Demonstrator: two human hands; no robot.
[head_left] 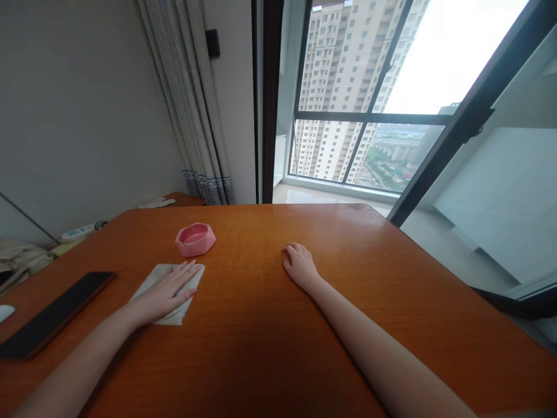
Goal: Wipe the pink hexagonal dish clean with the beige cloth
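Note:
My left hand (pixel 167 290) lies flat with fingers stretched out on a folded whitish cloth (pixel 174 316), pressing it against the wooden table (pixel 243 337). Just beyond those fingertips sits a pink, angular ashtray (pixel 195 247), apart from the hand. Farther right, my right hand (pixel 299 264) rests on the tabletop with its fingers curled in loosely. Nothing shows in it, and the undersides of its fingers are hidden.
A long black mat or panel (pixel 61 313) lies at the table's left, with part of a white object (pixel 6 312) beside it. Beyond the left edge are a power strip (pixel 80 232) and some fabric (pixel 21 258). A curtain (pixel 191 104) and large window (pixel 348 116) stand behind.

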